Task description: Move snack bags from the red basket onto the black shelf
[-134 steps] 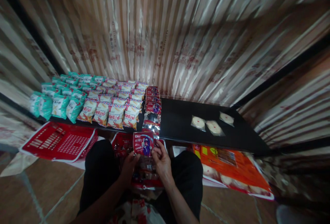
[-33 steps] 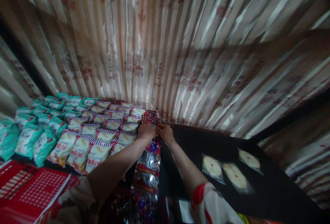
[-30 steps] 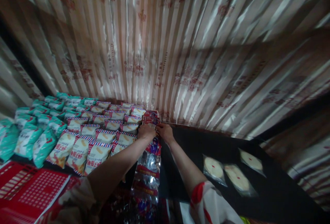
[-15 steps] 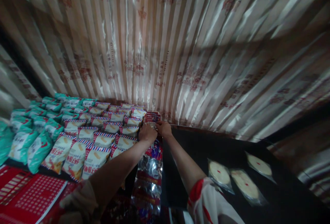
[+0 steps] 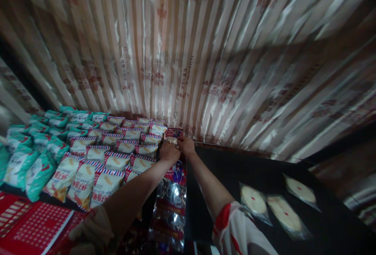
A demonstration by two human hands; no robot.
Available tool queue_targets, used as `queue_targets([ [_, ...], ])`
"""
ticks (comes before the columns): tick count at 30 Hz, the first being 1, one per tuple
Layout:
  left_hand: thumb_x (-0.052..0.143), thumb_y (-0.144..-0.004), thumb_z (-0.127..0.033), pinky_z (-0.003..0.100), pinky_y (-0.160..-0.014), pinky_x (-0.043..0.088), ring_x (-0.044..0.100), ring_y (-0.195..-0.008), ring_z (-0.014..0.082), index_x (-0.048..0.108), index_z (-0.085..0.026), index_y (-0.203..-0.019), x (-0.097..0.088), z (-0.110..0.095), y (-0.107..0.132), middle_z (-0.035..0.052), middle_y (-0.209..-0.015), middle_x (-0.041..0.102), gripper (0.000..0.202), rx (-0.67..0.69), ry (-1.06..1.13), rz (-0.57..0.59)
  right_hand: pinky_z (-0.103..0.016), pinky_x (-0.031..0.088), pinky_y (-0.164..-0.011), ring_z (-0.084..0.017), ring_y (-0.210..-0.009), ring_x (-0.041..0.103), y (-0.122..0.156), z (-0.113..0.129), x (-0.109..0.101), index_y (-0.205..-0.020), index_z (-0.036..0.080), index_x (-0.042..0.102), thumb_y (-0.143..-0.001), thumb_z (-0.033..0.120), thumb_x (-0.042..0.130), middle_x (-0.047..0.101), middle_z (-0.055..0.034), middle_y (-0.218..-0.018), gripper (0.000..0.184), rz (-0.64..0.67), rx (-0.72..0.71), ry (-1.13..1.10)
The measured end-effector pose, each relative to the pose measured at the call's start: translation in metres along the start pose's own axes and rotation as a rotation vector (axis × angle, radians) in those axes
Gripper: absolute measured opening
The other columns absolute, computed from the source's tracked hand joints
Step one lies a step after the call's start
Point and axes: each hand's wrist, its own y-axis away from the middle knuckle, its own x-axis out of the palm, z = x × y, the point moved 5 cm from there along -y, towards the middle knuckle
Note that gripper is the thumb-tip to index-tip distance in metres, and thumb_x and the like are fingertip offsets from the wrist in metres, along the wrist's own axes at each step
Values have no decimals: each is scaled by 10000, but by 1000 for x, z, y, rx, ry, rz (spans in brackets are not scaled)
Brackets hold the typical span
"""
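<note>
My left hand point(image 5: 169, 151) and my right hand point(image 5: 186, 145) meet at the far end of a column of shiny dark red and purple snack packets point(image 5: 172, 192). Fingers of both hands are closed on a small packet point(image 5: 171, 140), whose pale, shiny top shows between them. Most of that packet is hidden by my hands. Just behind it stands a dark red packet point(image 5: 174, 131) near the back edge. To the left of my left hand are rows of white snack bags point(image 5: 142, 163) with red and blue striped tops.
Teal snack bags point(image 5: 17, 169) fill the far left. A red basket point(image 5: 38, 223) is at the lower left. On the black surface point(image 5: 214, 172) to the right lie clear-wrapped pale round items point(image 5: 254, 201). A striped printed sheet point(image 5: 190, 51) rises behind everything.
The view has shifted slightly. Both hands stay at the far end of the packet column, with the fingers moving only a little.
</note>
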Motion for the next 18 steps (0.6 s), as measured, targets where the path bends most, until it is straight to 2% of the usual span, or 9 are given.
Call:
queue_targets([
  [5,410,-826,-204,310,-989,386,510,-1163,233,649,-131,-1020,1,1,-2,119,-1193,607,316,-8,5,-16,-230,482,-756,-174,-873,663,0,1,-1,-934,235,725,-770,199,519,727,-44,-925,266,-19,-7,32],
  [8,413,-819,-206,335,-981,392,518,-1153,252,645,-116,-1037,1,0,-1,138,-1181,610,332,-6,-1,-14,-305,461,-861,-212,-952,638,2,2,-2,-937,205,725,-790,222,505,711,-89,-977,265,-37,-41,63],
  [11,399,-817,-183,345,-985,386,516,-1155,256,645,-114,-1041,0,-2,2,139,-1179,609,340,12,-15,-22,-344,345,-1023,-220,-1130,543,2,9,-2,-929,183,724,-800,201,501,671,-107,-1094,258,-86,-205,131],
  [13,383,-826,-171,339,-986,383,511,-1162,248,633,-118,-1062,-1,-3,3,136,-1195,601,348,18,-4,-30,-334,279,-1077,-197,-1197,487,0,15,1,-964,181,714,-806,170,492,643,-96,-1158,274,-94,-346,155],
  [15,377,-833,-159,327,-991,374,512,-1164,237,613,-118,-1093,-1,-4,4,139,-1207,595,354,38,11,-24,-339,257,-1095,-186,-1225,460,-3,19,6,-1014,193,699,-813,169,492,626,-82,-1192,290,-58,-440,151],
  [18,368,-841,-142,307,-983,372,533,-1141,223,593,-115,-1107,-1,-6,2,140,-1184,609,350,53,36,6,-388,273,-1093,-206,-1275,408,-8,19,14,-1082,212,672,-833,211,496,595,-78,-1248,306,5,-468,149],
])
